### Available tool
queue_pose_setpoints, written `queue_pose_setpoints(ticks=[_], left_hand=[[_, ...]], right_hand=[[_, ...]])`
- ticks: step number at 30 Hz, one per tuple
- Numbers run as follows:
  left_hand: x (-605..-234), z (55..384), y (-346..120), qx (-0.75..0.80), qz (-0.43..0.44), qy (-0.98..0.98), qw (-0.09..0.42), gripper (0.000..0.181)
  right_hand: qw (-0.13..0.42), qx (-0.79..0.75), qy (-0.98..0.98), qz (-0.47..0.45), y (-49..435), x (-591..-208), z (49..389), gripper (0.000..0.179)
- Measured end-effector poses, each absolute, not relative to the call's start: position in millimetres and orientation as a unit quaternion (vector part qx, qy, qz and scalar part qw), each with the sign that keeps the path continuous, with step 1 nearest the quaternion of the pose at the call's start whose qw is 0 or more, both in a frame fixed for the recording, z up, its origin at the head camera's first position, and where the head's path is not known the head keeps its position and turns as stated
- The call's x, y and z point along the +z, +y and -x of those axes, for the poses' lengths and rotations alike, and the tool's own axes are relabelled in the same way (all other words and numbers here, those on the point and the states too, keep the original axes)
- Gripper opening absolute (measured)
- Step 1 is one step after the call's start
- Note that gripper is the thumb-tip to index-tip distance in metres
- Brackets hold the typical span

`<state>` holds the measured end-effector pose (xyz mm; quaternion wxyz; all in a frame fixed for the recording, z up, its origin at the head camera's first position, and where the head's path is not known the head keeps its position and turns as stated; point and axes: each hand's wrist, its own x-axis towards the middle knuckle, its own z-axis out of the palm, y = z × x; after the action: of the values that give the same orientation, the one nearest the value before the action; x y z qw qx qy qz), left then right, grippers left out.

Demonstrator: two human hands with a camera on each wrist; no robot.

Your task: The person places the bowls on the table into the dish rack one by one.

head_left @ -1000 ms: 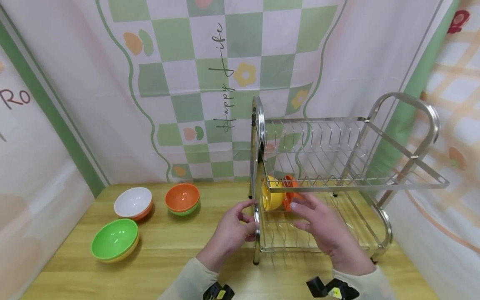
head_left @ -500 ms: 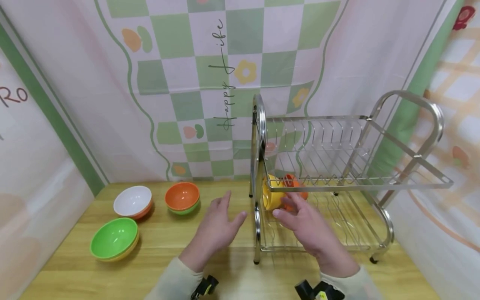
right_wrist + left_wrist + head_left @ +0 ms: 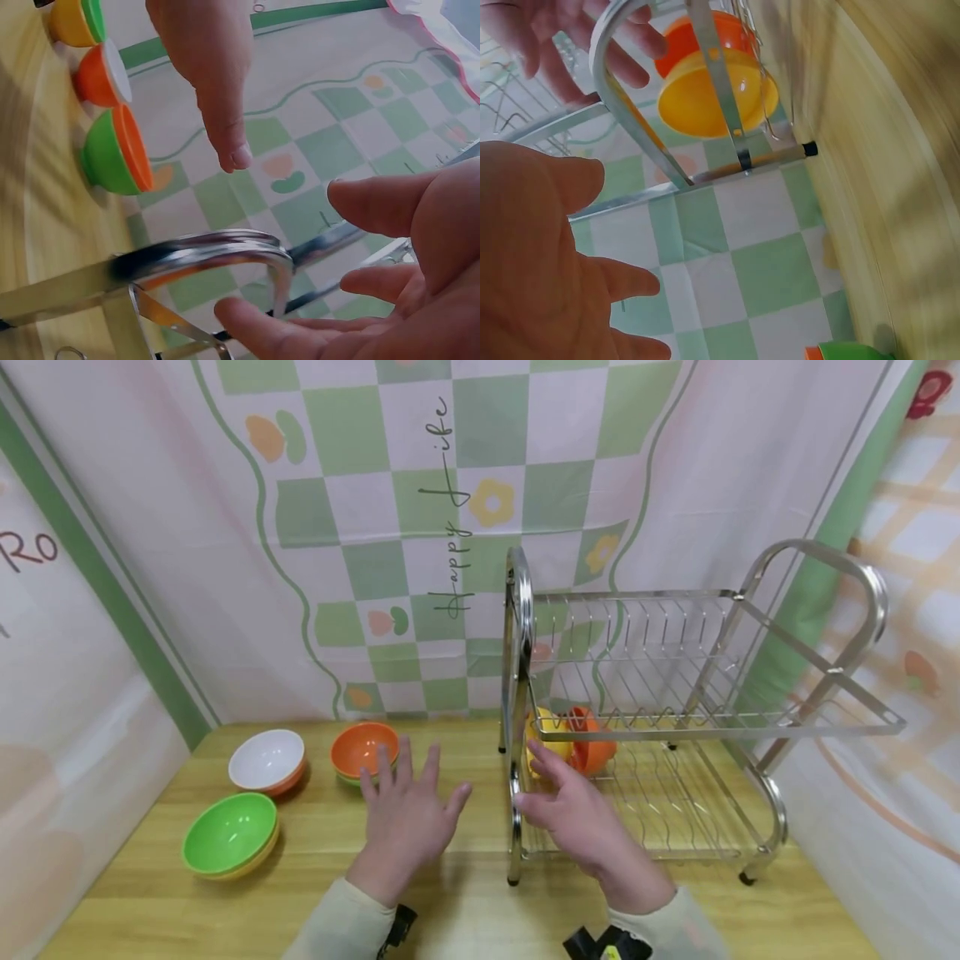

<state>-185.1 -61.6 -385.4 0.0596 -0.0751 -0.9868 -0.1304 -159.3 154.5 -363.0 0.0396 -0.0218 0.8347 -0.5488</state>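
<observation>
Yellow bowl (image 3: 690, 101) and orange bowl (image 3: 597, 756) sit on edge, just beside each other, at the left end of the lower tier of a two-tier metal dish rack (image 3: 712, 734). The yellow one is on the left, its mouth facing left, and the orange one is to its right.

A person's right hand (image 3: 581, 818) is at the near left part of the rack, fingers extended and thumb held apart; it grasps nothing, though I cannot tell whether a fingertip touches the metal. The left hand (image 3: 408, 818) is above the wooden tabletop (image 3: 187, 910), left of the rack, palm down, with its fingers spread and nothing in its grip. Seen from the head, its fingertips overlap an orange-topped stack (image 3: 363, 747), but the right wrist view shows the hand apart from it.

That stack, with a green bowl (image 3: 106, 157) underneath, stands at the far side of the table. Farther left is a white bowl (image 3: 266, 760) nested in an orange-red one, and nearer, a green-topped pair (image 3: 228, 835) with yellow beneath. Behind everything hangs a cloth (image 3: 487, 435) printed with green and white checks.
</observation>
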Motion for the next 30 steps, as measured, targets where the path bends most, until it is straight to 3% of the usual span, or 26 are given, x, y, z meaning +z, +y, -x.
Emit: queue_pose_setpoints(ticks=[13, 30], left_hand=[[-390.4, 185.5, -70.9, -0.142, 0.067, -0.987, 0.031, 0.082], [-392.0, 185.6, -77.3, -0.140, 0.063, -0.988, 0.032, 0.080]], right_hand=[[0.021, -0.536, 0.844, 0.013, 138.9, -372.9, 168.6, 0.077], [0.055, -0.520, 0.852, -0.008, 140.8, -373.2, 171.6, 0.066]])
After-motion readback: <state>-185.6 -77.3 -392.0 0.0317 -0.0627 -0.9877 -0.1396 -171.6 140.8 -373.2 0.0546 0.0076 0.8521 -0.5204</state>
